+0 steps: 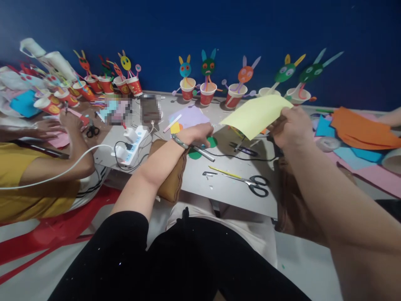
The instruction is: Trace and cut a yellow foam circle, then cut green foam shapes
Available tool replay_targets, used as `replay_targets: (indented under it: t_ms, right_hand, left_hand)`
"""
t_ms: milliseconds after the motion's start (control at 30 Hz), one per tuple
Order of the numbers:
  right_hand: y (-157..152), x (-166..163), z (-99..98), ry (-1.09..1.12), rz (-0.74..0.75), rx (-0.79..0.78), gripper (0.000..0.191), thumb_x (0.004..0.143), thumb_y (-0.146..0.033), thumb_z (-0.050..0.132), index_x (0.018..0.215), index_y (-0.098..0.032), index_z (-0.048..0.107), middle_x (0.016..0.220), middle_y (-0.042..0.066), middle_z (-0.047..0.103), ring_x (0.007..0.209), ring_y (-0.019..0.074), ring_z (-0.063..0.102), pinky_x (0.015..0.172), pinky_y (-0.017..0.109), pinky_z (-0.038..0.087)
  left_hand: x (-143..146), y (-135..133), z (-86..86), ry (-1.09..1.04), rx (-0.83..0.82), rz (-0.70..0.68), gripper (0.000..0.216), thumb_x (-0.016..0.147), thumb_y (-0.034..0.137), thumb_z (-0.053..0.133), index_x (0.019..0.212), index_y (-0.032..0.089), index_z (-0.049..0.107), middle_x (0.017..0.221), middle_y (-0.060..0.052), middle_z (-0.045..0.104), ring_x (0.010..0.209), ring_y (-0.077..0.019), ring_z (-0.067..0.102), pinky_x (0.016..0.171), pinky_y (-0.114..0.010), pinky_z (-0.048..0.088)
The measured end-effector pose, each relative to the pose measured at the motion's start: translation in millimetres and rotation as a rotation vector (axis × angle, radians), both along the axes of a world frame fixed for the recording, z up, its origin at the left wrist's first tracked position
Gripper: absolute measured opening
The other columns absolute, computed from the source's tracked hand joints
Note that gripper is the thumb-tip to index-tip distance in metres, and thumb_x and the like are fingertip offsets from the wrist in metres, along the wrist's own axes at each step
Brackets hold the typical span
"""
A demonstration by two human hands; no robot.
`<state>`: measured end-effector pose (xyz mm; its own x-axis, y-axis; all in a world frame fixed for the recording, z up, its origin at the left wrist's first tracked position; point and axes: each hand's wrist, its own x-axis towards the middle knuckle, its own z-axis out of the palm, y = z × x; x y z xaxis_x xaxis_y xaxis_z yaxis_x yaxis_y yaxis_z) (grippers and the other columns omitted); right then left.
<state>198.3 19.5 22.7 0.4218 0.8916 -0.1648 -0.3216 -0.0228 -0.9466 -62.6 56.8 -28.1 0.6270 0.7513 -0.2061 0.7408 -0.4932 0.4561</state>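
Observation:
My right hand [290, 127] is closed on the edge of a pale yellow paper sheet [255, 115] and holds it up over the grey table [219, 184]. My left hand [197, 136] rests on the table with its fingers curled round a silver pen [203, 153]. Green paper circles [196, 154] lie just beside that hand. A pair of black-handled scissors [253, 184] lies on the table below the two hands, next to a thin yellow strip [224, 172].
Paper-cup puppets [207, 90] with coloured rabbit faces line the blue wall. Orange, blue and pink sheets [360, 133] pile at the right. A white power strip [133, 144] with cables sits at the left, near another person's arm [73, 142] in a yellow top. A brown cushion [172, 179] lies under my left forearm.

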Motion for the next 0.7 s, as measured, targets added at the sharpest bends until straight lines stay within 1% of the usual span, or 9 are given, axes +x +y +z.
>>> replay_targets:
  t_ms: [100,167,233,300,400,467,567,633,700]
  right_hand:
    - [-6.8,6.5,-4.5,-0.007,-0.033,-0.027,0.024,0.084,-0.001,0.052,0.080,-0.025,0.047,0.060,-0.008,0.057,0.055,0.0106,0.052,0.056,0.025,0.035]
    - [-9.8,9.3,-7.5,-0.001,-0.032,-0.028,0.026,0.084,0.000,0.049,0.077,-0.024,0.044,0.059,-0.008,0.054,0.051,0.0099,0.050,0.052,0.024,0.033]
    - [-11.6,10.7,-10.1,0.019,-0.019,-0.029,0.026,0.082,0.001,0.047,0.076,-0.024,0.043,0.059,-0.008,0.052,0.050,0.0096,0.049,0.048,0.022,0.032]
    - [-12.3,11.9,-12.8,0.036,-0.004,-0.029,0.026,0.080,0.001,0.049,0.076,-0.024,0.042,0.058,-0.008,0.051,0.050,0.0094,0.049,0.047,0.020,0.034]
    - [-12.6,15.0,-17.6,0.026,0.021,-0.033,0.029,0.074,-0.001,0.058,0.075,-0.024,0.041,0.055,-0.010,0.049,0.047,0.0083,0.046,0.046,0.017,0.038]
    - [-13.1,18.3,-21.5,0.012,0.052,-0.041,0.029,0.069,0.000,0.062,0.075,-0.023,0.045,0.057,-0.009,0.054,0.046,0.0074,0.045,0.045,0.015,0.040]
    - [-14.1,25.0,-28.6,-0.002,0.104,-0.036,0.030,0.063,-0.001,0.066,0.080,-0.022,0.052,0.067,-0.004,0.068,0.052,0.0095,0.058,0.047,0.017,0.048]
    - [-13.8,30.8,-34.6,-0.009,0.132,-0.019,0.034,0.060,-0.004,0.070,0.082,-0.022,0.053,0.070,-0.004,0.071,0.056,0.0100,0.062,0.049,0.018,0.053]
    - [-12.3,37.3,-41.3,-0.020,0.164,0.014,0.038,0.055,-0.007,0.075,0.083,-0.023,0.054,0.070,-0.005,0.070,0.056,0.0089,0.063,0.050,0.017,0.054]
  left_hand:
    - [1.0,-2.8,3.9,0.125,-0.023,-0.038,0.032,0.069,0.023,0.078,0.100,0.019,0.073,0.114,-0.007,0.073,0.097,-0.0216,0.064,0.080,-0.030,0.045]
    - [1.4,-4.1,6.2,0.113,-0.015,-0.049,0.042,0.069,0.023,0.077,0.111,0.018,0.072,0.123,-0.008,0.071,0.101,-0.0215,0.064,0.082,-0.029,0.046]
    - [1.7,-5.0,7.8,0.095,-0.011,-0.060,0.050,0.068,0.023,0.077,0.117,0.017,0.069,0.126,-0.010,0.070,0.102,-0.0216,0.064,0.082,-0.029,0.047]
    - [1.8,-5.8,9.0,0.092,-0.027,-0.066,0.048,0.068,0.022,0.076,0.115,0.018,0.069,0.124,-0.009,0.070,0.101,-0.0216,0.064,0.081,-0.030,0.046]
    - [2.0,-8.0,10.9,0.098,-0.067,-0.051,0.039,0.067,0.021,0.075,0.105,0.019,0.068,0.115,-0.007,0.072,0.095,-0.0208,0.063,0.077,-0.029,0.045]
    - [2.5,-9.9,12.0,0.077,-0.073,-0.033,0.038,0.065,0.021,0.077,0.102,0.019,0.067,0.108,-0.006,0.072,0.089,-0.0199,0.062,0.074,-0.029,0.045]
    - [4.1,-10.6,12.7,-0.016,-0.064,-0.020,0.037,0.065,0.018,0.075,0.101,0.017,0.067,0.103,-0.005,0.073,0.087,-0.0185,0.062,0.074,-0.028,0.046]
    - [3.8,-7.9,13.4,-0.089,-0.059,-0.001,0.029,0.069,0.016,0.068,0.099,0.016,0.069,0.097,-0.004,0.073,0.085,-0.0168,0.063,0.075,-0.026,0.049]
    - [-0.6,-2.3,14.7,-0.149,-0.038,0.044,0.026,0.075,0.016,0.061,0.100,0.015,0.071,0.097,-0.004,0.075,0.086,-0.0150,0.065,0.078,-0.025,0.051]
